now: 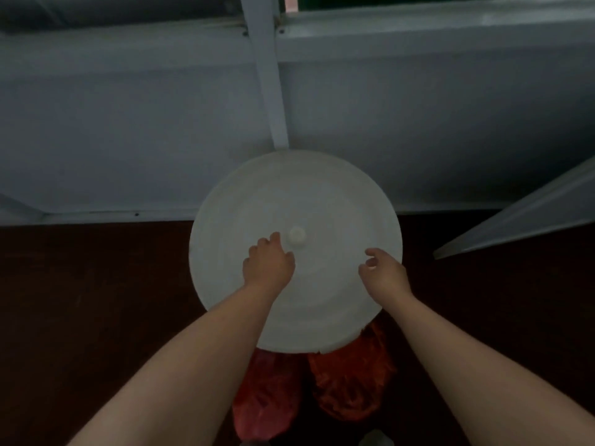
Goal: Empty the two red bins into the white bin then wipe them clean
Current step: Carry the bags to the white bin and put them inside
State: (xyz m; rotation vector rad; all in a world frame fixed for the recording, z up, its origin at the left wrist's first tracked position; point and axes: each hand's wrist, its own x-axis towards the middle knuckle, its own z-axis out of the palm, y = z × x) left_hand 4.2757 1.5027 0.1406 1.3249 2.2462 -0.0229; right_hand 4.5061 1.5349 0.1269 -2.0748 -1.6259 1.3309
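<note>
A round white lid with a small centre knob covers the white bin below me. My left hand hovers over the lid just left of the knob, fingers loosely curled and holding nothing. My right hand hangs over the lid's right part, fingers relaxed and empty. Two red bins lined with crumpled red bags stand at the lid's near edge: one between my forearms, the other to its right. Their contents are too dark to tell.
A pale blue-grey wall with a vertical post rises right behind the white bin. A slanted pale panel juts in at the right. The floor is dark brown.
</note>
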